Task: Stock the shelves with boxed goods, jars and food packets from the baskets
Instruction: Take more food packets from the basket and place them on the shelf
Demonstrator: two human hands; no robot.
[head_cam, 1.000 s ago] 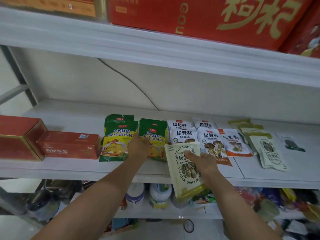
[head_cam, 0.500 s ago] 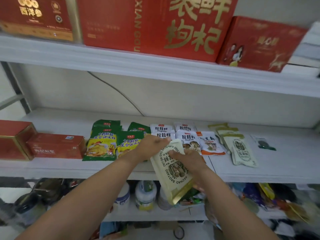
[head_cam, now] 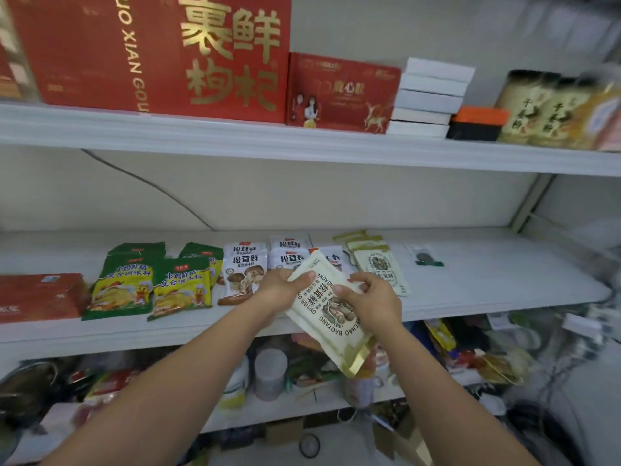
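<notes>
1. Holding a cream packet [head_cam: 324,319] with both hands, a person stands in front of white shelves. The packet is up in the air, just in front of the edge of the middle shelf [head_cam: 487,284], and it tilts with its gold end pointing down and to the right
2. The left hand [head_cam: 282,289] grips the top left corner of the packet, with the thumb on the front and the other fingers curled behind it
3. The right hand [head_cam: 373,304] pinches the right side of the packet. Its fingers [head_cam: 361,279] bend round the edge and its thumb presses on the front
4. On the middle shelf, green and yellow packets [head_cam: 121,284] lie flat on the left, some on top of others. White mushroom packets [head_cam: 243,274] lie next to them, and more cream packets [head_cam: 383,267] lie just behind the right hand
5. A small dark packet [head_cam: 425,257] lies alone further right, and a red box [head_cam: 37,294] lies at the far left
6. On the top shelf [head_cam: 302,142] stand a big red box with gold letters [head_cam: 161,52], a smaller red box [head_cam: 342,92] beside it, a pile of white boxes [head_cam: 430,99], an orange and black box [head_cam: 477,124] and some tall tubs [head_cam: 537,109] that look blurry
7. Under the middle shelf is a lower shelf [head_cam: 302,403] with white jars [head_cam: 268,375] and many bags that are too blurry to tell apart
</notes>
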